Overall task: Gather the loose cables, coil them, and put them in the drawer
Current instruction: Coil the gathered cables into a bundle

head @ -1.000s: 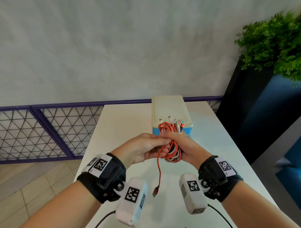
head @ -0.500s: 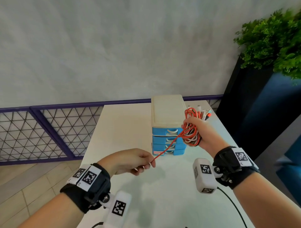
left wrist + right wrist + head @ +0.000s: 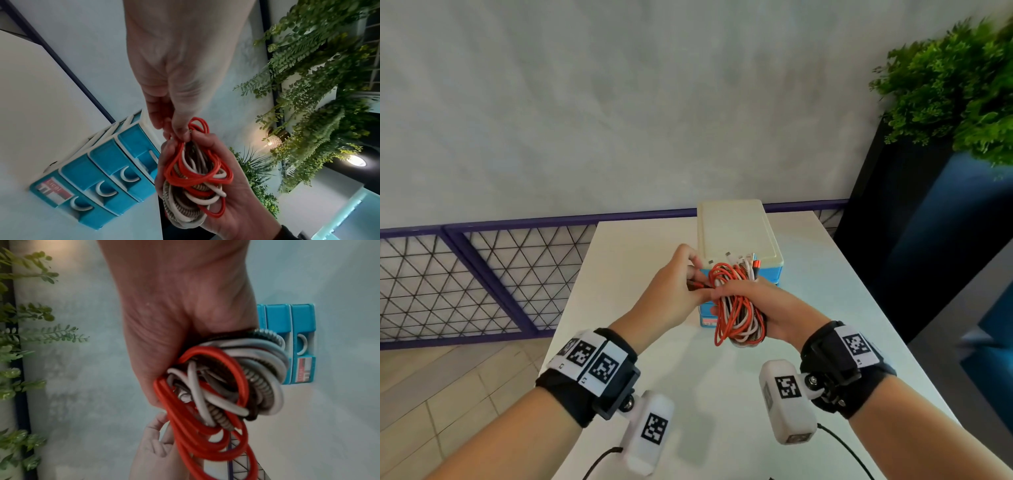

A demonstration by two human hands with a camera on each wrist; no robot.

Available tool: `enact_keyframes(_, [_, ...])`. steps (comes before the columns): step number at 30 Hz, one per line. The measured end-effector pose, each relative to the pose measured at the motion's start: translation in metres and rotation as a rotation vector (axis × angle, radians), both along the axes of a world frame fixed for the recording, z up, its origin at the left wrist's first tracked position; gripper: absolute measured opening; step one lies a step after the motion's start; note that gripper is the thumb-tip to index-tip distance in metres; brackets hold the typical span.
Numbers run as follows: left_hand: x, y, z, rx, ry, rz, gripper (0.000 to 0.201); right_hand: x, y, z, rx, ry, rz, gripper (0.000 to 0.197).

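At frame centre our right hand grips the coil of red and white cables; our left hand pinches its red end. Just behind, on the worktop, stands the drawer unit, drawers closed. A plant fills the upper right.

Soft, even daylight fills the head view; the tabletop shows only faint shadows under the arms. The plant smears at the upper right edge, and straight lines bow outward. The left wrist view is dimmer, with two glaring lamps at right. The right wrist view is blurred throughout and dusky.
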State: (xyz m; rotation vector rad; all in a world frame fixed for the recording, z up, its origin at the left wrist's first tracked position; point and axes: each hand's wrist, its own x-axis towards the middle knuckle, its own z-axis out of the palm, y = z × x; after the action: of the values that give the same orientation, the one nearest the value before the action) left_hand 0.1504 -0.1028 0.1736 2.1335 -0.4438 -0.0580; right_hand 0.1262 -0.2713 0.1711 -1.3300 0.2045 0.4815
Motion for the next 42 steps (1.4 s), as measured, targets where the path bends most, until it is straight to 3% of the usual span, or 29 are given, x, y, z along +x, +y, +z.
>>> enact_keyframes(6, [-0.004,0.004,-0.003,-0.113,-0.108,0.112,0.061,-0.004,0.003,-0.008,0.082,0.006,0.06,0.012])
enact_keyframes(12, [-0.012,0.017,0.001,-0.024,-0.179,0.009,0.027,0.001,0.002,-0.004,-0.128,-0.017,0.05,0.006])
enact_keyframes(13, [-0.012,0.021,0.002,0.087,-0.266,-0.047,0.035,0.003,0.001,-0.002,-0.176,-0.024,0.065,0.005])
enact_keyframes(16, [-0.016,0.027,0.005,0.703,-0.647,-0.249,0.084,0.006,0.003,0.001,-0.301,-0.041,0.15,0.01])
enact_keyframes(18, [-0.02,0.023,0.004,0.912,-0.794,-0.323,0.098,0.007,0.01,0.004,-0.298,-0.039,0.235,0.015])
enact_keyframes(20, [-0.02,0.02,-0.001,0.939,-0.879,-0.366,0.088,0.005,0.017,0.006,-0.282,0.006,0.371,0.013])
enact_keyframes(22, [-0.015,0.021,-0.006,0.889,-0.98,-0.381,0.065,0.001,0.02,0.009,-0.271,0.076,0.498,0.004])
enact_keyframes(24, [-0.01,0.022,-0.008,0.806,-1.035,-0.4,0.048,0.0,0.02,0.009,-0.236,0.091,0.547,0.007])
enact_keyframes(28, [-0.005,0.021,-0.009,0.623,-0.973,-0.472,0.028,-0.003,0.022,0.009,-0.193,0.109,0.579,0.012])
enact_keyframes(34, [0.001,0.023,-0.012,0.645,-0.86,-0.536,0.021,-0.005,0.021,0.007,-0.182,0.122,0.63,0.018])
enact_keyframes(42, [0.0,0.02,-0.019,0.679,-0.682,-0.502,0.026,0.002,0.015,0.0,-0.254,0.12,0.669,0.029])
